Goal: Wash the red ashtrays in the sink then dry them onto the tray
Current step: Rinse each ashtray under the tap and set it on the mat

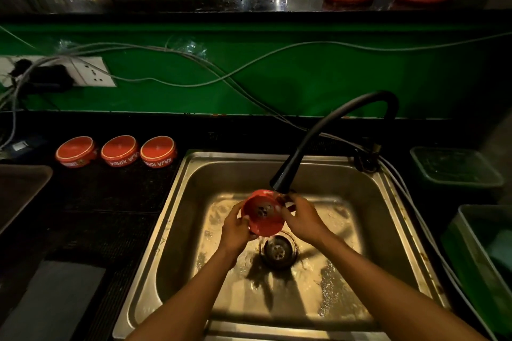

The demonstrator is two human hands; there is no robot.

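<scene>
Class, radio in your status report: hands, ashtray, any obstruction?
Both hands, left and right, grip the red ashtray under the black faucet. Water running over the sink. Nothing obstructing.

Both hands, left hand (235,225) and right hand (302,220), hold a red ashtray (261,213) under the black tap (279,183) over a wet steel sink (177,196); three upturned ashtrays (119,151) sit on the worktop (110,202).

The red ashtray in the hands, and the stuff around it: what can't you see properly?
- Red ashtray, head view: its outer lettering faces away; the left hand and right hand cover its edges.
- Faucet spout: water stream blurred.
- Tray: cut off by the left edge.
- Green bin: contents too dark.
</scene>
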